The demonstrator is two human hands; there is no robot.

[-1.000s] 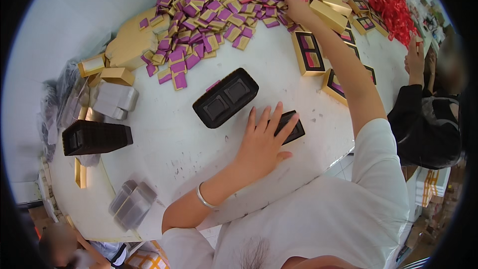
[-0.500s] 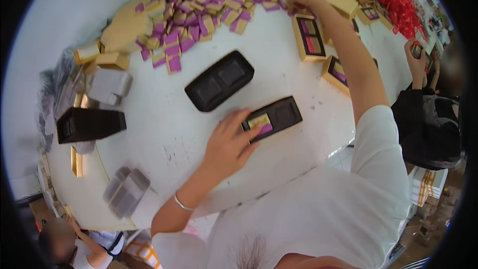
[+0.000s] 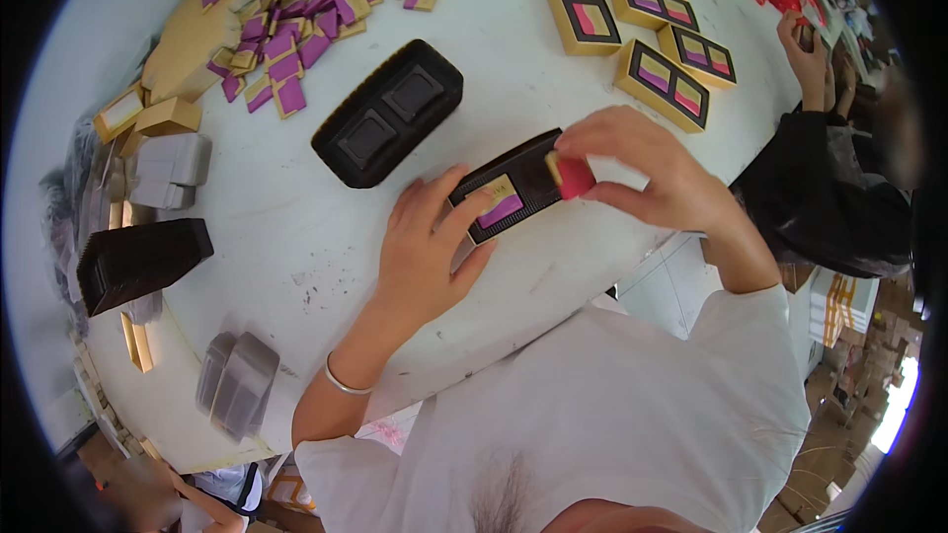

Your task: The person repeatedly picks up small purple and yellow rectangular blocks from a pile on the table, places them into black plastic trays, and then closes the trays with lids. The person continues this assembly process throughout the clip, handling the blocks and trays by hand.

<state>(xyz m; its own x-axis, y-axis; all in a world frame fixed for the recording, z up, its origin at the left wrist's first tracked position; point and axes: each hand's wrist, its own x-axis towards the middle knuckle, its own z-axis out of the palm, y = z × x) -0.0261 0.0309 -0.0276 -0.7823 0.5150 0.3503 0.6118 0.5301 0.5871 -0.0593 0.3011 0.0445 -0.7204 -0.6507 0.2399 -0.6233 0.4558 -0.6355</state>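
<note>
My left hand holds the left end of a small box with a black two-compartment insert, its fingers over the rim. In the box's left compartment lies a gold and purple packet, partly under a fingertip. My right hand pinches a red and gold packet, tilted over the right end of the box. Beyond the box rests a black two-compartment tray stack, touched by neither hand.
A heap of gold and purple packets spreads over the table's far side. Filled gold boxes stand at the far right. Black trays and clear plastic lids lie left. A co-worker's hand is at the right.
My right hand has come back from the far packets to the box, now with a red packet in its fingers. The view has shifted; my left hand stays on the box.
</note>
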